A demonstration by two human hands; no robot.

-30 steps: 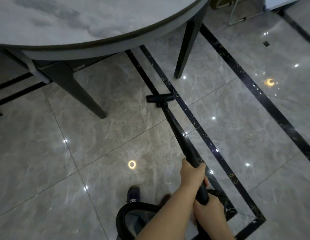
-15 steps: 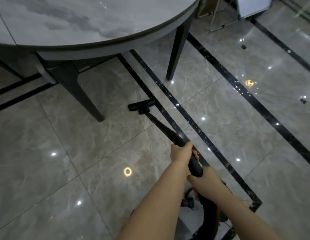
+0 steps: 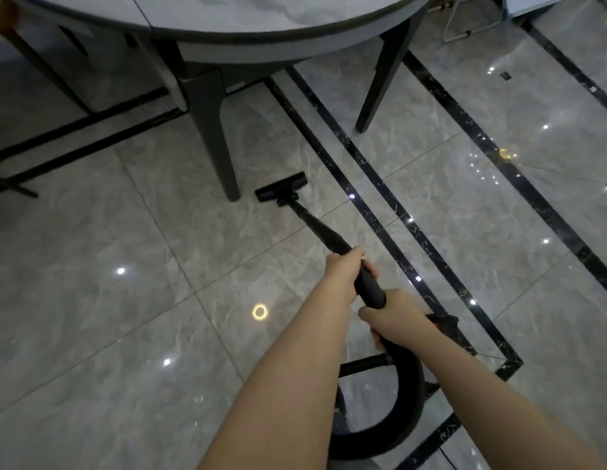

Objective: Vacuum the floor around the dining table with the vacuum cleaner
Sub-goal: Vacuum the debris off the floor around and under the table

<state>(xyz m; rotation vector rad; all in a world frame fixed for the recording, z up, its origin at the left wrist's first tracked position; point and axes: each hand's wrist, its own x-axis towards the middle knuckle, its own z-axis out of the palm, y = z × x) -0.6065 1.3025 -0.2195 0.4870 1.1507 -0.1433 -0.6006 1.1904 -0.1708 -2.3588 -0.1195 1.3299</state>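
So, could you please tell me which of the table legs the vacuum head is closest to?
The wide grey leg just left of the vacuum head; the slimmer dark leg stands farther off, across the black floor stripes.

Your arms: both forearms bare, no sleeves in view.
Your bare left hand, bare right hand: no rings, no gloves.

Floor: large glossy grey marble-look tiles with thin grout lines, crossed by paired black inlay strips running diagonally — a second pair lies far right. Round marble-top table with dark rim stands on dark tapered legs. Ceiling lights reflect as white points and one yellow ring; a thin white wire frame stands at top right.
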